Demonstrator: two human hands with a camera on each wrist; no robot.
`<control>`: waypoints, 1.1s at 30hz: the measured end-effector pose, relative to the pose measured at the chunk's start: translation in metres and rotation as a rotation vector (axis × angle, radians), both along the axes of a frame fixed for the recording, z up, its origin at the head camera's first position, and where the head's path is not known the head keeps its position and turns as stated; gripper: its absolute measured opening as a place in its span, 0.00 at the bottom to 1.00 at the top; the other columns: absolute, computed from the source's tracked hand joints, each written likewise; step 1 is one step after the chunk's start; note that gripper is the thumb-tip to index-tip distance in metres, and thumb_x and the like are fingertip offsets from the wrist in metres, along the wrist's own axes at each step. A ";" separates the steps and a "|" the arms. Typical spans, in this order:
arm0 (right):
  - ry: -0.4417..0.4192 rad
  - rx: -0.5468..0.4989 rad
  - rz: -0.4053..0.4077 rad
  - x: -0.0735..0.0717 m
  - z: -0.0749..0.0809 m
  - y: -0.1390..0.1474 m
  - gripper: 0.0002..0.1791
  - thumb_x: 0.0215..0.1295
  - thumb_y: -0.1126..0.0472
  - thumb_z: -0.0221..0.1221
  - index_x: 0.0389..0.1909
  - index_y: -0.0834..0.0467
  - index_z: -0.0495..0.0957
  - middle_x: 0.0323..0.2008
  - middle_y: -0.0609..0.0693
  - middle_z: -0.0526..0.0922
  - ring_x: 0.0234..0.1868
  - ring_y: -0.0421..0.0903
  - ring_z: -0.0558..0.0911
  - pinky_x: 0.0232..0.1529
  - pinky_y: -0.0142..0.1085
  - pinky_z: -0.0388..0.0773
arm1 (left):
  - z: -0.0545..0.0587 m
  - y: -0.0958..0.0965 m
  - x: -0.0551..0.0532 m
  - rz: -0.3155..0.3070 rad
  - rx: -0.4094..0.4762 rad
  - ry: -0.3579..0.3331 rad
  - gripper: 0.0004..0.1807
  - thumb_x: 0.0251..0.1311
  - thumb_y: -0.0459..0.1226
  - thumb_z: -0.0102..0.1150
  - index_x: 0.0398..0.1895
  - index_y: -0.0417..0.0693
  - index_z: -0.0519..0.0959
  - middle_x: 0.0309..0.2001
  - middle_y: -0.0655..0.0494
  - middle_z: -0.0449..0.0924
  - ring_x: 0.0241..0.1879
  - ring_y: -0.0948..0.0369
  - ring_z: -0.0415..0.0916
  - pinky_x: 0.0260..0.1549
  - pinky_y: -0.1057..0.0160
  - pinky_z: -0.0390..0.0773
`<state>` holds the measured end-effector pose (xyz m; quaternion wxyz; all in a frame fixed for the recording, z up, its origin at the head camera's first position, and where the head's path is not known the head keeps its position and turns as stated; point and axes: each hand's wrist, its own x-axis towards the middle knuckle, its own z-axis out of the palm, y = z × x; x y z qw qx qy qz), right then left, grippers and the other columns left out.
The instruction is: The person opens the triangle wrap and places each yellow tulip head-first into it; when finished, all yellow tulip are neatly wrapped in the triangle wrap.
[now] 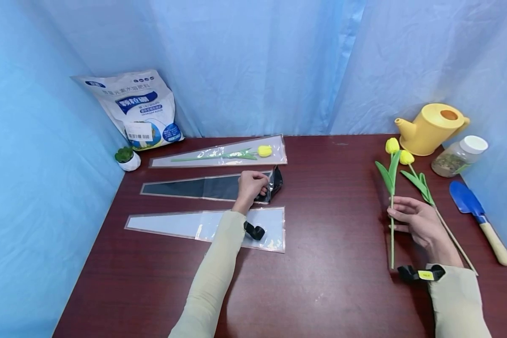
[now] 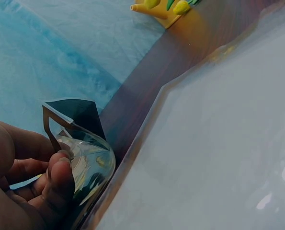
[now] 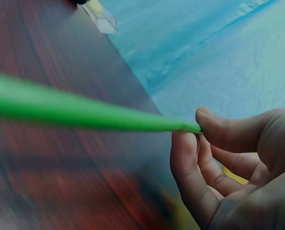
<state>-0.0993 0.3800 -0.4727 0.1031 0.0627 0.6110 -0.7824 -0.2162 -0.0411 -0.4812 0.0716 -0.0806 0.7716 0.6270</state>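
My left hand [image 1: 250,188] pinches the wide end of a black-backed clear flower sleeve [image 1: 181,188], lifting its mouth off the table; the left wrist view shows thumb and fingertips on the curled clear film [image 2: 92,163]. In my right hand [image 1: 420,225] a yellow artificial tulip [image 1: 392,176] is held by its green stem [image 3: 108,115], between thumb and forefinger. Beside that hand a second yellow tulip [image 1: 422,188] lies on the table. A white sleeve [image 1: 165,223] lies nearest me, and the farthest sleeve [image 1: 276,157] has a yellow tulip [image 1: 264,150] inside.
On the right stand a yellow watering can [image 1: 431,131] and a white-lidded jar [image 1: 458,157], with a blue trowel [image 1: 469,199] lying nearer. Back left are a fertilizer bag [image 1: 137,110] and a small potted succulent [image 1: 128,159]. Blue curtains [image 1: 253,65] border the brown table [image 1: 321,281].
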 end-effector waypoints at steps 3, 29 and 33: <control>-0.004 -0.064 0.004 -0.001 0.000 -0.005 0.19 0.67 0.78 0.54 0.47 0.52 0.83 0.32 0.43 0.87 0.30 0.39 0.87 0.26 0.37 0.85 | -0.001 0.000 0.000 -0.001 -0.002 0.002 0.06 0.60 0.30 0.63 0.33 0.37 0.88 0.27 0.49 0.85 0.16 0.66 0.75 0.17 0.70 0.78; 0.006 -0.370 0.009 -0.014 -0.001 -0.050 0.14 0.69 0.80 0.48 0.43 0.59 0.74 0.33 0.52 0.87 0.38 0.46 0.88 0.36 0.46 0.88 | -0.001 0.000 0.000 0.002 -0.007 -0.007 0.06 0.60 0.30 0.63 0.32 0.37 0.88 0.29 0.46 0.86 0.16 0.66 0.75 0.17 0.70 0.78; 0.005 -0.378 -0.002 -0.018 0.000 -0.055 0.12 0.70 0.80 0.48 0.41 0.60 0.72 0.34 0.53 0.86 0.39 0.46 0.87 0.37 0.46 0.88 | -0.001 0.000 0.000 0.004 -0.010 -0.005 0.06 0.60 0.30 0.63 0.32 0.37 0.88 0.30 0.45 0.86 0.16 0.66 0.75 0.17 0.70 0.78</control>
